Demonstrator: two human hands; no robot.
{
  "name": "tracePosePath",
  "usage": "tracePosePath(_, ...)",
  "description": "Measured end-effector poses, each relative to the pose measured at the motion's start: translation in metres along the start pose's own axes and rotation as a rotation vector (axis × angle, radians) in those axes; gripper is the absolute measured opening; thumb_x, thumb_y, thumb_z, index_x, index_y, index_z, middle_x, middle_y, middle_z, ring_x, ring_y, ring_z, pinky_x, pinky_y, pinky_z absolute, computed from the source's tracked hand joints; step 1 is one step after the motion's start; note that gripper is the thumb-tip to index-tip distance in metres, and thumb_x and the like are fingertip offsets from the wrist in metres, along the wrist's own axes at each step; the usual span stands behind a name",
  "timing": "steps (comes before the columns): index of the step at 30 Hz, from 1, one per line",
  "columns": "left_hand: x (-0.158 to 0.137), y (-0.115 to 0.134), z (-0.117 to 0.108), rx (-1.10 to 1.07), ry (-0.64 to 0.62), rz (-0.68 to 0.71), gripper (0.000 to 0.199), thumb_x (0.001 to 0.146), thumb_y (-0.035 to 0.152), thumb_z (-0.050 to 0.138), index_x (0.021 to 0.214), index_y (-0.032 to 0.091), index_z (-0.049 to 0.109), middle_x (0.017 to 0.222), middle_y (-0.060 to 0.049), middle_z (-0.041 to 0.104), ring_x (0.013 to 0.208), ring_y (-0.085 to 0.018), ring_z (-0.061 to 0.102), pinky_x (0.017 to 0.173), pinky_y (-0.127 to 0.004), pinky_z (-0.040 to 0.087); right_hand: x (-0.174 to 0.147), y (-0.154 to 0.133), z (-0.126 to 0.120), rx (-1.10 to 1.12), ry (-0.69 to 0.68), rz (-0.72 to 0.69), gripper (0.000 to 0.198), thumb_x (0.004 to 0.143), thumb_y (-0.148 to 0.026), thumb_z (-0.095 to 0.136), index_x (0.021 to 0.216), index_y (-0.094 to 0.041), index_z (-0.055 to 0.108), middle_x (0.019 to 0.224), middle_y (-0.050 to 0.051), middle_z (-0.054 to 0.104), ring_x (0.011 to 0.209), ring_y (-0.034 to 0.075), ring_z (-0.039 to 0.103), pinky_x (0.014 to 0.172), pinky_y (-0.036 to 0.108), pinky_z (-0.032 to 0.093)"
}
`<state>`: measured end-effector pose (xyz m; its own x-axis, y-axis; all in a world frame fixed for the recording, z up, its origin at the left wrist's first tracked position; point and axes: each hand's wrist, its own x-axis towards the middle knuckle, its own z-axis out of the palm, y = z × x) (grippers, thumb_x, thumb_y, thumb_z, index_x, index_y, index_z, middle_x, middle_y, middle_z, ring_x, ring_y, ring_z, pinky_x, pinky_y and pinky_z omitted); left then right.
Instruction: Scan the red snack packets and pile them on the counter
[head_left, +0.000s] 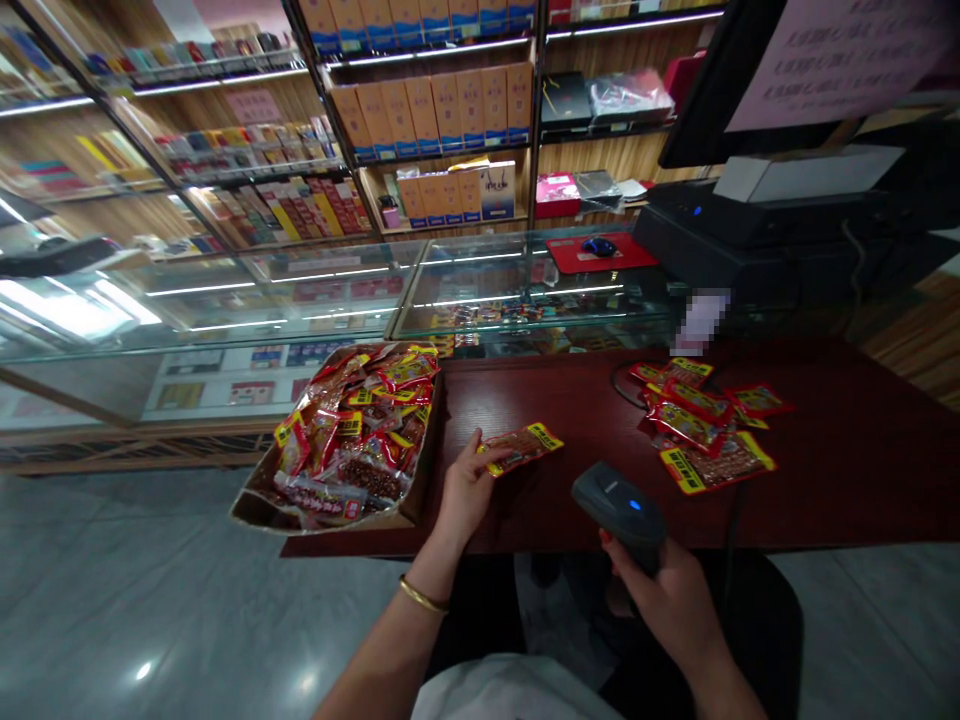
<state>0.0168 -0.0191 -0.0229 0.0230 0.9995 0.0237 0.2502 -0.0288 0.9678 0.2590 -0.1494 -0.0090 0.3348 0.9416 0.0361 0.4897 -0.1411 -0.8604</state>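
Observation:
My left hand grips the near end of a red-and-yellow snack packet just above the brown counter. In my right hand is a dark handheld barcode scanner with a blue light on top, its head pointing toward the packet. Left of my left hand, a cardboard box holds many similar snack packets. Beyond the scanner to the right lies a loose pile of red-and-yellow packets.
A glass display case runs behind the counter. On it lies a red mouse pad with a mouse. A dark monitor and till machine stand at the right. Shelves of boxed goods line the wall.

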Motion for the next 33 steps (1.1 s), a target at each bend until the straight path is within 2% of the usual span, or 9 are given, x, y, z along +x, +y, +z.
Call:
tracePosePath(5,-0.002,-0.018,-0.006,0.007,-0.138,0.058,0.039,0.077,0.009,0.057,0.103,0.023,0.081,0.135,-0.008,0.067,0.129,-0.025,0.06,0.117,-0.043,0.04,0.0,-0.001,0.001,0.018,-0.02,-0.006,0.037,0.08,-0.056,0.065,0.083,-0.021,0.077,0.075,0.009,0.08,0.07,0.028,0.076,0.072,0.036,0.06)
tracePosePath(8,-0.001,-0.016,-0.01,-0.063,-0.201,0.004,0.039,0.072,0.008,0.06,0.102,0.022,0.081,0.137,-0.009,0.065,0.128,-0.025,0.06,0.114,-0.04,0.042,0.0,0.001,0.002,0.006,-0.017,-0.003,0.037,0.08,-0.055,0.065,0.084,-0.02,0.077,0.076,0.009,0.08,0.072,0.028,0.077,0.074,0.036,0.061)
tracePosePath(12,0.001,-0.018,-0.008,-0.178,-0.111,-0.074,0.034,0.075,0.015,0.065,0.107,0.018,0.078,0.128,-0.011,0.069,0.122,-0.025,0.063,0.11,-0.038,0.046,0.0,0.002,0.005,-0.007,-0.031,-0.023,0.034,0.081,-0.052,0.065,0.088,-0.021,0.077,0.077,0.008,0.08,0.072,0.028,0.077,0.073,0.036,0.061)
tracePosePath(17,0.004,-0.026,0.003,-0.399,-0.027,-0.209,0.073,0.064,0.01,0.077,0.135,0.019,0.059,0.112,-0.009,0.074,0.092,-0.018,0.072,0.087,-0.032,0.057,0.002,-0.001,0.008,-0.025,-0.081,-0.061,0.031,0.084,-0.05,0.063,0.09,-0.023,0.077,0.072,0.006,0.079,0.072,0.028,0.077,0.071,0.036,0.061)
tracePosePath(19,0.005,-0.026,0.005,-0.459,0.001,-0.267,0.068,0.065,0.014,0.079,0.131,0.017,0.062,0.106,-0.009,0.076,0.089,-0.018,0.072,0.084,-0.03,0.057,0.002,-0.001,0.01,-0.044,-0.099,-0.071,0.031,0.085,-0.049,0.063,0.093,-0.023,0.077,0.072,0.006,0.079,0.074,0.028,0.077,0.072,0.036,0.061)
tracePosePath(23,0.008,-0.023,0.007,-0.456,0.041,-0.305,0.043,0.065,0.021,0.081,0.107,0.013,0.074,0.098,-0.009,0.078,0.085,-0.018,0.072,0.08,-0.027,0.056,-0.001,0.003,0.013,-0.078,-0.129,-0.08,0.031,0.087,-0.049,0.063,0.096,-0.023,0.077,0.075,0.006,0.079,0.075,0.027,0.077,0.069,0.035,0.061)
tracePosePath(26,0.007,-0.021,0.008,-0.493,0.048,-0.332,0.04,0.064,0.023,0.081,0.103,0.013,0.077,0.093,-0.007,0.079,0.08,-0.017,0.072,0.078,-0.027,0.056,-0.003,0.004,0.016,-0.082,-0.143,-0.078,0.03,0.087,-0.047,0.063,0.096,-0.022,0.078,0.077,0.006,0.08,0.079,0.028,0.078,0.07,0.034,0.061)
tracePosePath(31,0.006,-0.016,0.008,-0.501,0.076,-0.351,0.037,0.064,0.022,0.08,0.1,0.013,0.077,0.09,-0.008,0.079,0.076,-0.017,0.071,0.074,-0.027,0.056,-0.005,-0.002,0.017,-0.074,-0.158,-0.097,0.031,0.087,-0.044,0.062,0.101,-0.021,0.077,0.094,0.009,0.082,0.091,0.029,0.078,0.084,0.037,0.059)
tracePosePath(33,0.006,-0.014,0.007,-0.491,0.083,-0.351,0.037,0.064,0.022,0.081,0.099,0.012,0.077,0.089,-0.008,0.078,0.074,-0.017,0.071,0.072,-0.028,0.055,-0.006,-0.003,0.016,-0.078,-0.17,-0.087,0.032,0.088,-0.045,0.061,0.102,-0.02,0.077,0.094,0.009,0.082,0.092,0.029,0.078,0.085,0.038,0.059)
